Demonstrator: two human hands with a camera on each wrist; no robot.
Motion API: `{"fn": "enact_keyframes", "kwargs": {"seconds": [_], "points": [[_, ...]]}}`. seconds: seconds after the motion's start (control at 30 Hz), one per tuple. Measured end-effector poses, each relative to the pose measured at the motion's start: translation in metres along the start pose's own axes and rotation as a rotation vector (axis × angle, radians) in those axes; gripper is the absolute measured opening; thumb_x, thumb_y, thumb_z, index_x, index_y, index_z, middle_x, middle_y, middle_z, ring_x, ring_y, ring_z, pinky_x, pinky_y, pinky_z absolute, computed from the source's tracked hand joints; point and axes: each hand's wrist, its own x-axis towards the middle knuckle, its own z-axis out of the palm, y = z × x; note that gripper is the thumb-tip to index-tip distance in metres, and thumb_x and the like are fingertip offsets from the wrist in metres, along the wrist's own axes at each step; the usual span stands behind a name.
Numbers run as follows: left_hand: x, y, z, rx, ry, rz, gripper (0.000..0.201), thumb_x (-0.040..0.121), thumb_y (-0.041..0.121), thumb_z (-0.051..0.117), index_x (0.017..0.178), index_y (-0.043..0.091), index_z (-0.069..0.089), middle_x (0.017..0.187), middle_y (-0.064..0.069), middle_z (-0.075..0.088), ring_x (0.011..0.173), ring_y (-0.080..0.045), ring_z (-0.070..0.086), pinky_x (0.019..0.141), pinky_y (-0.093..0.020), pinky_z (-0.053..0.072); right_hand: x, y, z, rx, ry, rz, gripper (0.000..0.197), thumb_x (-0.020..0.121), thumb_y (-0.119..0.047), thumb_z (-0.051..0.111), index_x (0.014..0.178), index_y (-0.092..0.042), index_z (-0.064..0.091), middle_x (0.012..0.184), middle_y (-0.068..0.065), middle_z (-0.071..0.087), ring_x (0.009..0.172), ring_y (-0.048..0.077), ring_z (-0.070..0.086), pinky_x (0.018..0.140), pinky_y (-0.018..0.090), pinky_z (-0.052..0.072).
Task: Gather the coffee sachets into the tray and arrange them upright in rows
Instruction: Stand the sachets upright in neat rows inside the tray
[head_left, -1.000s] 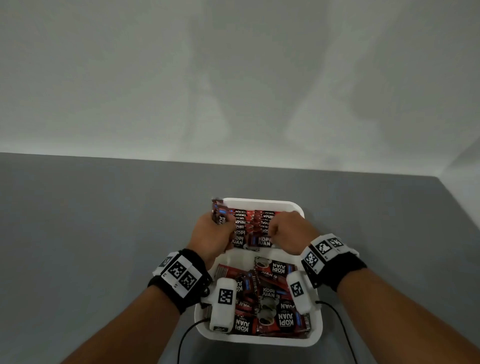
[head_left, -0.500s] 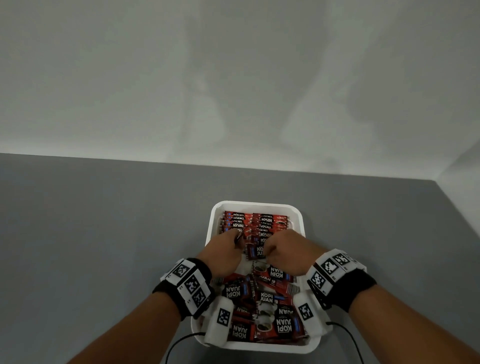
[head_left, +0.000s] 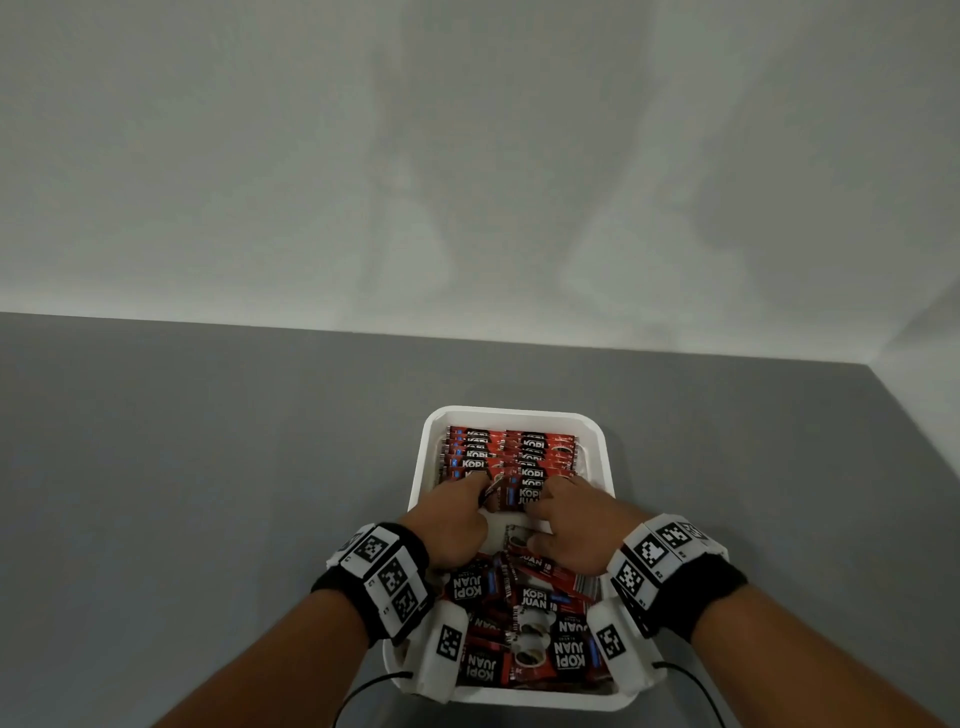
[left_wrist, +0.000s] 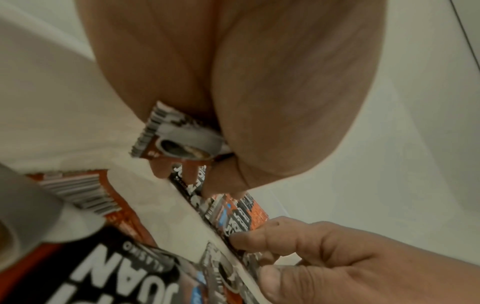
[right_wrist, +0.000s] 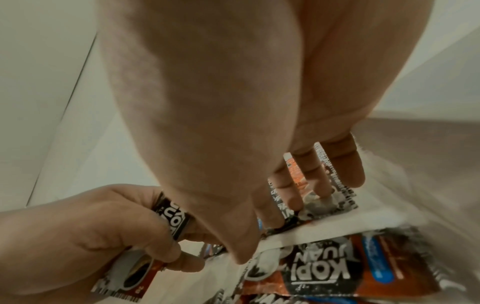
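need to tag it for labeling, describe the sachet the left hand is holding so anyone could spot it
In the white tray on the grey table, find the standing rows at the far end. At their near edge, the left hand pinches one sachet; unlike its neighbours, it is tilted and clear of the row.

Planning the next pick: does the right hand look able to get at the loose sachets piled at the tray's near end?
Probably yes: the right hand is directly above the loose sachets, nothing lying between.

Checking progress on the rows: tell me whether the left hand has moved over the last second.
Yes. The left hand has drawn back from the white tray's far rim toward its middle.
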Motion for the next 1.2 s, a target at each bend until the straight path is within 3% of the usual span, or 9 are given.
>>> {"fn": "enact_keyframes", "kwargs": {"seconds": [0.23, 0.4, 0.5, 0.6, 0.73, 0.8, 0.93, 1.1, 1.2], "points": [[0.0, -0.003, 0.001, -0.032, -0.005, 0.013, 0.028, 0.082, -0.003, 0.044, 0.092, 0.022, 0.049, 0.104, 0.0, 0.057, 0.099, -0.02, 0.053, 0.08, -0.029, 0.042, 0.001, -0.001, 0.001, 0.003, 0.017, 0.014, 0.051, 0.098, -0.053, 0.047, 0.142, -0.028, 0.051, 0.138, 0.004, 0.041, 0.133, 0.026, 0.036, 0.111, 0.048, 0.037], [-0.002, 0.001, -0.001, -0.122, 0.076, 0.039, 0.027, 0.087, -0.004, 0.043, 0.093, 0.021, 0.051, 0.099, 0.003, 0.059, 0.095, -0.017, 0.056, 0.077, -0.025, 0.041, -0.002, 0.002, 0.001, 0.027, 0.017, 0.001, 0.047, 0.098, -0.051, 0.049, 0.136, -0.025, 0.057, 0.134, 0.005, 0.044, 0.129, 0.026, 0.038, 0.109, 0.047, 0.038], [-0.003, 0.001, -0.002, -0.364, 0.176, 0.0, 0.019, 0.091, 0.0, 0.045, 0.094, 0.013, 0.058, 0.089, 0.0, 0.064, 0.081, -0.016, 0.06, 0.069, -0.026, 0.048, -0.005, 0.002, -0.003, 0.106, 0.009, -0.005, 0.044, 0.095, -0.052, 0.052, 0.126, -0.023, 0.062, 0.126, 0.002, 0.046, 0.123, 0.022, 0.042, 0.109, 0.043, 0.039], [-0.007, 0.005, -0.006, -0.84, 0.236, -0.071, 0.024, 0.092, -0.004, 0.039, 0.086, 0.008, 0.059, 0.081, -0.009, 0.06, 0.069, -0.02, 0.058, 0.066, -0.037, 0.054, -0.007, 0.002, -0.011, 0.311, 0.114, -0.044, 0.045, 0.087, -0.057, 0.055, 0.119, -0.028, 0.067, 0.116, -0.007, 0.052, 0.113, 0.015, 0.051, 0.101, 0.039, 0.047], [-0.008, 0.014, -0.012, -1.159, 0.288, -0.061, 0.023, 0.091, -0.008, 0.044, 0.097, 0.003, 0.064, 0.079, -0.017, 0.064, 0.071, -0.027, 0.062, 0.069, -0.041, 0.055, -0.019, -0.015, -0.034, 0.659, 0.292, -0.068, 0.036, 0.092, -0.038, 0.07, 0.125, -0.025, 0.065, 0.105, -0.017, 0.065, 0.096, 0.001, 0.063, 0.085, 0.021, 0.049], [-0.006, 0.021, -0.012, -1.221, 0.324, -0.008, 0.016, 0.094, -0.007, 0.053, 0.104, 0.0, 0.064, 0.086, -0.021, 0.067, 0.075, -0.03, 0.063, 0.067, -0.037, 0.054, -0.019, -0.025, -0.04, 0.87, 0.359, -0.092, 0.03, 0.089, -0.033, 0.075, 0.117, -0.027, 0.067, 0.091, -0.009, 0.073, 0.083, 0.003, 0.07, 0.077, 0.023, 0.057], [-0.006, 0.03, -0.011, -1.302, 0.406, 0.039, 0.02, 0.093, -0.001, 0.064, 0.113, -0.005, 0.065, 0.1, -0.027, 0.07, 0.088, -0.037, 0.069, 0.078, -0.044, 0.057, -0.014, -0.039, -0.041, 1.06, 0.51, -0.105, 0.021, 0.084, -0.015, 0.079, 0.102, -0.02, 0.07, 0.076, 0.011, 0.072, 0.064, 0.014, 0.069, 0.07, 0.04, 0.059], [-0.012, 0.03, -0.026, -1.316, 0.451, -0.01, 0.008, 0.094, 0.004, 0.065, 0.1, -0.001, 0.066, 0.078, -0.015, 0.063, 0.061, -0.018, 0.062, 0.053, -0.027, 0.05, -0.011, -0.038, -0.047, 1.125, 0.595, -0.07, 0.016, 0.081, -0.019, 0.085, 0.093, -0.017, 0.075, 0.081, 0.002, 0.077, 0.075, 0.021, 0.074, 0.077, 0.043, 0.061], [-0.012, 0.021, -0.029, -1.307, 0.495, -0.036, 0.018, 0.093, 0.005, 0.066, 0.103, -0.01, 0.064, 0.077, -0.02, 0.059, 0.064, -0.026, 0.058, 0.062, -0.033, 0.046, -0.013, -0.034, -0.053, 1.066, 0.616, -0.033, 0.006, 0.082, -0.019, 0.082, 0.083, -0.021, 0.076, 0.075, -0.003, 0.075, 0.066, 0.012, 0.068, 0.069, 0.034, 0.057]]}}
